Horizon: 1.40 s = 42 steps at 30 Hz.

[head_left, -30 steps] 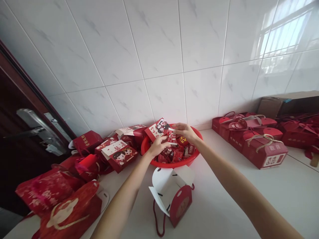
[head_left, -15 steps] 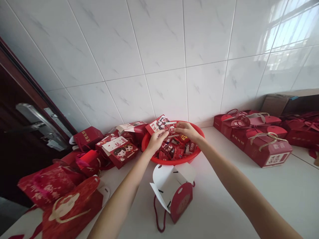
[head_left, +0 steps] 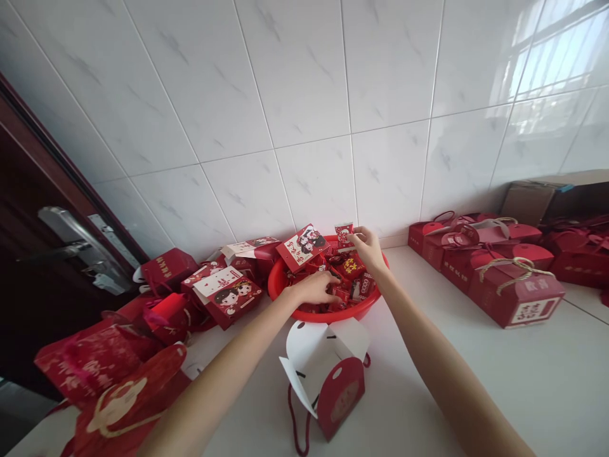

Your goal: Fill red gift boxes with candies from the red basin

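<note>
Between the thumb and fingers of my right hand (head_left: pixel 368 246) is a small red printed packet (head_left: pixel 343 233), held upright over the far rim of a red plastic basket (head_left: pixel 349 312). My left hand (head_left: pixel 314 289) is down inside that basket. Its fingers are curved and apart over wrapped candies (head_left: pixel 364 285), and the fingertips touch or nearly touch a red wrapper (head_left: pixel 339 297). In front of the basket stands a red gift box (head_left: pixel 343 397) with its white-lined flaps spread and a dark red cord handle hanging at its side.
A red printed box (head_left: pixel 302 247) leans on the basket's back left. More red gift boxes (head_left: pixel 233 297) and bags crowd the left, near a dark door (head_left: pixel 28 203). Finished-looking tied boxes (head_left: pixel 514 279) line the right, beside a cardboard carton (head_left: pixel 533 197). A tiled wall stands behind.
My hands were together above the basket and have parted. The left one dropped into the candies; the right one stayed high with the packet, whose red printed face now shows.
</note>
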{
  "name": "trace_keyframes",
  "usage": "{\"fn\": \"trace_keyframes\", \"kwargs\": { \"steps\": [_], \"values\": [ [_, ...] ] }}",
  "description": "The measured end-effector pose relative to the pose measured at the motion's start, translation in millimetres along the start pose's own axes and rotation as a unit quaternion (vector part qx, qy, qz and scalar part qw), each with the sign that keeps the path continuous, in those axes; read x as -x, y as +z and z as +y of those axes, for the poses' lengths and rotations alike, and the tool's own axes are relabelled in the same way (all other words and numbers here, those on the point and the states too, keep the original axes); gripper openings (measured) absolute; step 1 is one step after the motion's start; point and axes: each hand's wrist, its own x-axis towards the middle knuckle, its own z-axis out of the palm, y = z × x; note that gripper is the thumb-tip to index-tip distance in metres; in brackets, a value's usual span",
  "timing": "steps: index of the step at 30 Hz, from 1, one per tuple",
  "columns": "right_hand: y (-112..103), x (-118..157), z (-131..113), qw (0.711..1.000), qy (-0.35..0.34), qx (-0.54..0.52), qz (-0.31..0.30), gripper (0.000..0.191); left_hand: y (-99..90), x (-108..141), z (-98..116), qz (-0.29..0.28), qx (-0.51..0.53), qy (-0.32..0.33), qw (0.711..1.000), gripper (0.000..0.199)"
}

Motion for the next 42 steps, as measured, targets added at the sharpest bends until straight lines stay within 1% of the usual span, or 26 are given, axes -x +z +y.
{"fn": "trace_keyframes", "kwargs": {
  "steps": [2,5,6,7,8,9,11,13,15,17,19,21,26,29,32,37,39,42],
  "values": [
    [-0.2,0.3,-1.1,1.000,-0.002,0.003,0.007,0.028,1.2,-4.0,8.1,-0.021,-0.031,-0.007,0.999,0.039],
    [-0.6,0.0,-2.5,1.000,0.000,0.005,0.010,0.027,3.6,-7.8,15.9,-0.083,-0.035,-0.026,0.996,0.021],
    [-0.8,-0.3,-2.8,1.000,0.002,0.005,0.012,0.027,4.1,-8.4,15.8,-0.089,-0.021,-0.035,0.995,0.017],
    [-1.1,-0.6,-3.1,1.000,0.006,0.004,0.013,0.026,4.0,-8.8,14.1,-0.081,0.000,-0.042,0.996,0.015],
    [-1.3,-1.1,-3.3,1.000,0.011,0.003,0.016,0.026,3.5,-9.1,10.9,-0.060,0.027,-0.048,0.997,0.015],
    [-1.5,-1.5,-3.5,1.000,0.016,0.002,0.020,0.026,2.5,-9.1,6.5,-0.027,0.061,-0.052,0.996,0.016],
    [-1.6,-2.3,-3.6,0.999,0.028,-0.001,0.028,0.025,-0.6,-9.0,-4.2,0.055,0.140,-0.059,0.987,0.018],
    [-1.5,-2.6,-3.7,0.999,0.037,-0.002,0.033,0.025,-4.1,-8.8,-14.3,0.138,0.215,-0.069,0.964,0.024],
    [-1.1,-2.3,-3.8,0.998,0.045,-0.002,0.033,0.023,-6.8,-8.8,-21.3,0.203,0.270,-0.080,0.938,0.029],
    [-0.7,-1.6,-3.9,0.998,0.053,-0.002,0.029,0.019,-7.9,-9.2,-25.0,0.240,0.305,-0.086,0.918,0.031],
    [-0.2,-0.9,-4.1,0.998,0.065,0.000,0.024,0.016,-7.6,-9.6,-26.3,0.257,0.325,-0.088,0.906,0.033],
    [0.3,-0.3,-4.7,0.997,0.079,0.007,0.019,0.016,-6.9,-9.7,-26.7,0.273,0.328,-0.090,0.900,0.032],
    [0.7,3.5,-9.0,0.992,0.114,0.042,-0.010,0.013,-7.0,-8.3,-26.6,0.334,0.309,-0.112,0.883,0.029],
    [0.1,7.5,-11.4,0.989,0.125,0.080,-0.027,0.012,-7.0,-7.7,-27.1,0.349,0.304,-0.120,0.878,0.029],
    [-0.7,9.9,-11.3,0.984,0.127,0.118,-0.041,0.014,-6.1,-7.7,-29.0,0.357,0.294,-0.126,0.878,0.027],
    [-1.5,10.4,-8.6,0.980,0.112,0.155,-0.061,0.016,-6.8,-6.3,-29.1,0.362,0.250,-0.150,0.885,0.025],
    [-1.8,11.1,-8.7,0.977,0.109,0.169,-0.068,0.018,-8.1,-4.7,-26.3,0.359,0.210,-0.166,0.894,0.024],
    [-2.1,12.8,-10.2,0.975,0.097,0.183,-0.080,0.020,-9.6,-2.4,-20.0,0.338,0.138,-0.183,0.913,0.024]
  ]
}}
